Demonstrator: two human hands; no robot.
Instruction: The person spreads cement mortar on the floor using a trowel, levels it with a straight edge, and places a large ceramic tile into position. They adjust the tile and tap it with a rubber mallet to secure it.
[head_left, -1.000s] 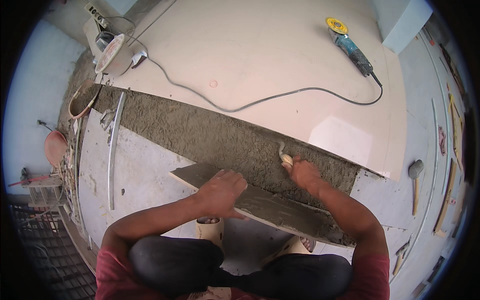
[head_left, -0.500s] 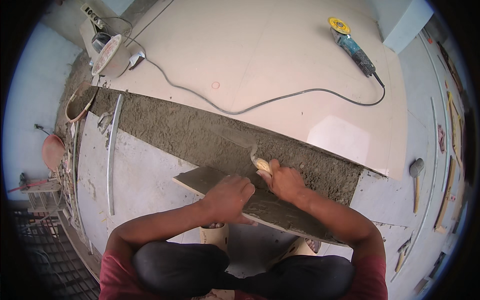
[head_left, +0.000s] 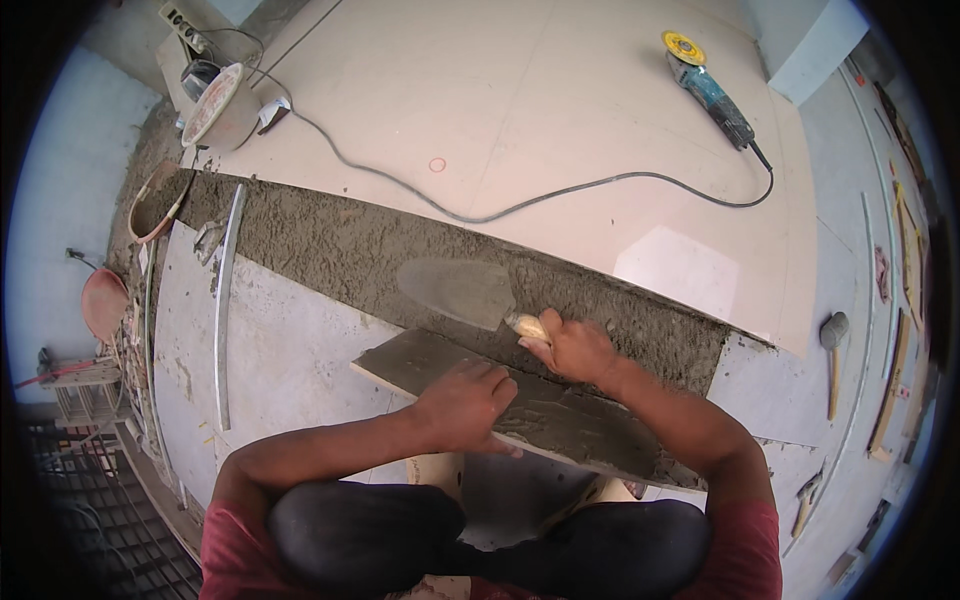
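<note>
My left hand (head_left: 467, 405) is closed on the near long edge of a narrow tile (head_left: 400, 358), with its fingers over the top face. Grey mortar coats that face, and the tile is held over my feet, in front of my knees. My right hand (head_left: 578, 350) is wrapped round the wooden handle of a trowel (head_left: 455, 290). The trowel's broad, rounded blade points left, its flat face showing above the strip of wet mortar (head_left: 310, 240). Whether the blade touches the mortar I cannot tell.
Large cream tiles (head_left: 560, 130) lie beyond the mortar strip, with an angle grinder (head_left: 710, 95) and its cord on them. A bucket (head_left: 218, 110) stands far left. Nearer lie a metal straightedge (head_left: 227, 310) at left and a mallet (head_left: 834, 360) at right.
The trowel blade has turned from nearly edge-on to showing its broad flat face. My right hand has shifted slightly right, and the tile and my left hand have moved a little the same way.
</note>
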